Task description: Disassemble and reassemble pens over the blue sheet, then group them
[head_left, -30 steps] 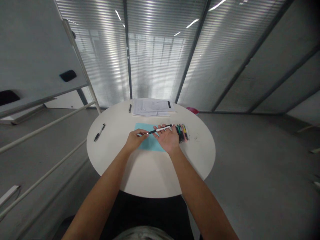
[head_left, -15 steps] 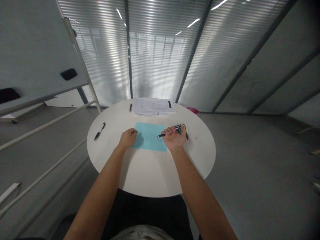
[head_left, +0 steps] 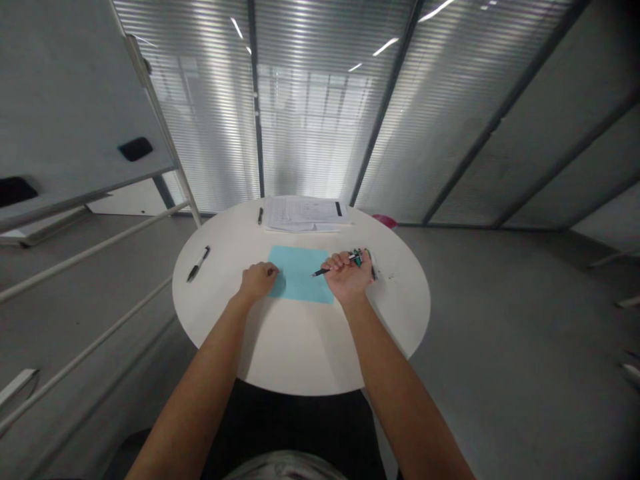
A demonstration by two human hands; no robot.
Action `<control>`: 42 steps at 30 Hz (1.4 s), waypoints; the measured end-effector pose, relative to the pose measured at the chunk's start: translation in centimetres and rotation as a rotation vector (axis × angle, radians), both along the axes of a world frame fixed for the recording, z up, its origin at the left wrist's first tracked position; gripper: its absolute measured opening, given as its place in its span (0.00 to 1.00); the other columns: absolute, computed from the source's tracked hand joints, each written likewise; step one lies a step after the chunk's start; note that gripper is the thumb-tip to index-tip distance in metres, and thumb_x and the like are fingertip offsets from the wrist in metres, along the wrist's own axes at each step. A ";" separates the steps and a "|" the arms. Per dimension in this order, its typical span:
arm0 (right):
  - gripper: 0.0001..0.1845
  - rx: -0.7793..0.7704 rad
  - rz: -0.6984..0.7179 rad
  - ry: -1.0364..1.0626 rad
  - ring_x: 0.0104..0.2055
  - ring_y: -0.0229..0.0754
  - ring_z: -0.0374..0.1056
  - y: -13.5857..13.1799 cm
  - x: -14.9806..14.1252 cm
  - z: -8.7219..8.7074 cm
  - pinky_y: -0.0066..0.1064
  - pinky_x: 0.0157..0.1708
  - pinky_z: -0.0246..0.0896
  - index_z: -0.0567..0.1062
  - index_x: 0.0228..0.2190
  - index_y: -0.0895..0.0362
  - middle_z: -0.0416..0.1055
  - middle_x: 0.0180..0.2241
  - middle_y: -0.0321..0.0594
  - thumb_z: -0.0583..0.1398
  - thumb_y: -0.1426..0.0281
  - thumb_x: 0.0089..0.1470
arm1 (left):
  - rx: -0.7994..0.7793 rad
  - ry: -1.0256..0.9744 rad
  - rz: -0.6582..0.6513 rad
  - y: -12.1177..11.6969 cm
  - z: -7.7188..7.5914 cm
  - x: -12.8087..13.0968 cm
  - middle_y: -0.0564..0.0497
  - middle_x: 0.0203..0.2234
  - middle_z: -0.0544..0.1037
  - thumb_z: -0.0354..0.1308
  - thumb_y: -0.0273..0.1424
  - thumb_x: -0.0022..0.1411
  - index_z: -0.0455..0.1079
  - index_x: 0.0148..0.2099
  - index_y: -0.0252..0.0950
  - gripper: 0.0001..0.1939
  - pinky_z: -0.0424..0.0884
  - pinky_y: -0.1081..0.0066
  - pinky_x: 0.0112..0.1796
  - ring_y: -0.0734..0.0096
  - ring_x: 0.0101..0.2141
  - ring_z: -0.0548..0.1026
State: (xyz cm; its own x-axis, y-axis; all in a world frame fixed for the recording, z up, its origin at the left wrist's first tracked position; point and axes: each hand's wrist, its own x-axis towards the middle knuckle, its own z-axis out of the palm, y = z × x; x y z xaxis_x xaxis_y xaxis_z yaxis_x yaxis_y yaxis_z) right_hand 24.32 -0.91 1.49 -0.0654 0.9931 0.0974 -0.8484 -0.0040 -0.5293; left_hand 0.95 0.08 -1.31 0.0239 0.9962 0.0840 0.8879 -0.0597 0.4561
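A light-blue sheet of paper [head_left: 300,277] lies flat on the round white table [head_left: 300,353]. At the sheet's left edge is my left hand [head_left: 257,280], its fingers curled together; whatever they may hold is hidden. Over the right edge rests my right hand [head_left: 347,277], palm turned up, fingers wrapped round a black pen [head_left: 321,272]. The pen's tip points left above the paper. Partly hidden behind the right hand is a small cluster of green, black and white items [head_left: 371,260], too unclear to name.
Printed papers [head_left: 303,215] lie at the table's far side, with a dark pen [head_left: 261,215] beside them. A black-and-white marker [head_left: 199,264] lies on the left. A whiteboard frame [head_left: 180,177] stands at left, and a pink object [head_left: 385,220] shows beyond the far edge.
My left hand has shifted slightly right and turned, its knuckles now more on top. The right hand keeps its hold on the pen almost unmoved. The view has shifted a little.
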 end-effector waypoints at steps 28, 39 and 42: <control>0.33 -0.057 -0.151 -0.887 0.19 0.37 0.65 0.6 -2.3 -1.1 0.27 0.20 0.60 0.73 0.30 0.58 0.64 0.15 0.35 0.48 0.41 0.50 | -0.006 0.135 -0.019 -0.6 0.7 0.6 0.50 0.42 0.77 0.46 0.36 0.59 0.74 0.44 0.46 0.17 0.64 0.57 0.45 0.56 0.44 0.72; 0.13 0.161 -0.308 -1.567 0.20 0.36 0.63 0.9 -1.3 -3.1 0.25 0.23 0.52 0.69 0.31 0.54 0.65 0.14 0.30 0.49 0.62 0.56 | -0.009 0.133 -0.022 -0.8 1.0 0.7 0.49 0.41 0.78 0.46 0.37 0.60 0.74 0.44 0.46 0.17 0.64 0.56 0.45 0.55 0.44 0.72; 0.14 0.162 -0.246 -1.632 0.20 0.35 0.63 0.8 -1.4 -3.2 0.25 0.23 0.50 0.70 0.29 0.54 0.67 0.15 0.31 0.48 0.63 0.57 | -0.024 0.123 -0.024 -0.8 1.1 0.8 0.49 0.43 0.77 0.46 0.37 0.60 0.73 0.45 0.45 0.17 0.64 0.57 0.46 0.57 0.44 0.72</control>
